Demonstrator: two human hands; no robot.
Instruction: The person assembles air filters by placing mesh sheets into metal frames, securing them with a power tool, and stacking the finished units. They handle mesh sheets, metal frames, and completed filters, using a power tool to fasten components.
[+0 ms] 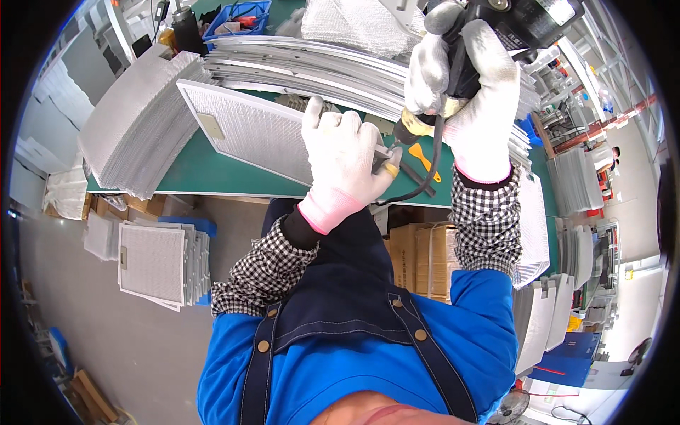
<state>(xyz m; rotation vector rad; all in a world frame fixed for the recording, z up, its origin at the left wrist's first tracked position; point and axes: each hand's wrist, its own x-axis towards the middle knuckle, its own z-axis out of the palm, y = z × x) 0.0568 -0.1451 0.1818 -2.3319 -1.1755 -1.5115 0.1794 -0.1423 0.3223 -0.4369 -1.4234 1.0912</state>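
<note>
Both my hands wear white gloves with pink cuffs. My left hand (343, 152) is closed round the right end of a framed silver mesh panel (262, 131), which stands tilted on edge on the green bench (191, 166). A small pale label plate sits near the panel's left end. Raised at the upper right, my right hand (471, 92) grips a black corded power tool (520, 25). Its dark cable (433, 159) hangs down past my wrist toward the bench edge. Part of the tool is hidden by my fingers.
A tall stack of mesh panels (145, 120) stands at left, with long frame strips (304, 67) behind. A yellow scraper (425, 161) lies near the cable. Further back is a blue bin (237, 18). Below are stacked panels (152, 262) and cardboard boxes (418, 258).
</note>
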